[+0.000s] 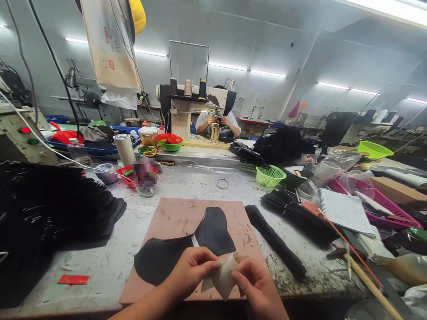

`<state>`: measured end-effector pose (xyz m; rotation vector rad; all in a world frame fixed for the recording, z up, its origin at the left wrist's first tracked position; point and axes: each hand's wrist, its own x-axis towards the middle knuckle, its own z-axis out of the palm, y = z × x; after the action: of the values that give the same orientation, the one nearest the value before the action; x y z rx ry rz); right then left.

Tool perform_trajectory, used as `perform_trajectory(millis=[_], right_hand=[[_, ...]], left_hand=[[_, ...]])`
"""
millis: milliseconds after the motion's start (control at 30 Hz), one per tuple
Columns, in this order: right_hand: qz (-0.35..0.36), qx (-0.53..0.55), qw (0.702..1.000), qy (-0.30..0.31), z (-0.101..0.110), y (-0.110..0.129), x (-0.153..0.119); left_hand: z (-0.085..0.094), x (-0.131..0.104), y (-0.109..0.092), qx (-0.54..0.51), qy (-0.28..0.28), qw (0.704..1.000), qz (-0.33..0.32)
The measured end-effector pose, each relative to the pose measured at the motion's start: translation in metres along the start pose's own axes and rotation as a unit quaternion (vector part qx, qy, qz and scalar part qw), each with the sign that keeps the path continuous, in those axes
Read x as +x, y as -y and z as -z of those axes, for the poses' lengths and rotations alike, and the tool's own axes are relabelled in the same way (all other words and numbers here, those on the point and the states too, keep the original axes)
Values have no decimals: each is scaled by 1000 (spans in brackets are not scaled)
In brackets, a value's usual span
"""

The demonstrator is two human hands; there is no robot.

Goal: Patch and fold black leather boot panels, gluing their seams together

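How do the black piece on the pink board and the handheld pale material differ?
The black piece looks larger than the pale material. The black piece lies spread out on the pink board; the pale material is bent between the left hand and right hand. Both look thin.

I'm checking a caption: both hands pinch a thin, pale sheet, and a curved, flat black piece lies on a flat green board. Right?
No: the head view shows a flat pink board, not green. The left hand and right hand pinch the thin, pale sheet, and the curved, flat black piece lies on that board.
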<state>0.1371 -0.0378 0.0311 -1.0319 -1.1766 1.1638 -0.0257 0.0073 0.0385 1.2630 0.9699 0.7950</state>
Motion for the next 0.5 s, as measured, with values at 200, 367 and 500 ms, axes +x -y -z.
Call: perform_trajectory(millis=[200,367,500], right_hand=[[57,-121,990,-48,13,4,0],[90,-168,979,-67,24,4,2],[57,-121,983,-124,48,0,9]], left_hand=[[2,9,-1,81,-97,988,-85],[1,22,-2,145,-117,973,-136],[37,52,-16,194,-290,930,-117]])
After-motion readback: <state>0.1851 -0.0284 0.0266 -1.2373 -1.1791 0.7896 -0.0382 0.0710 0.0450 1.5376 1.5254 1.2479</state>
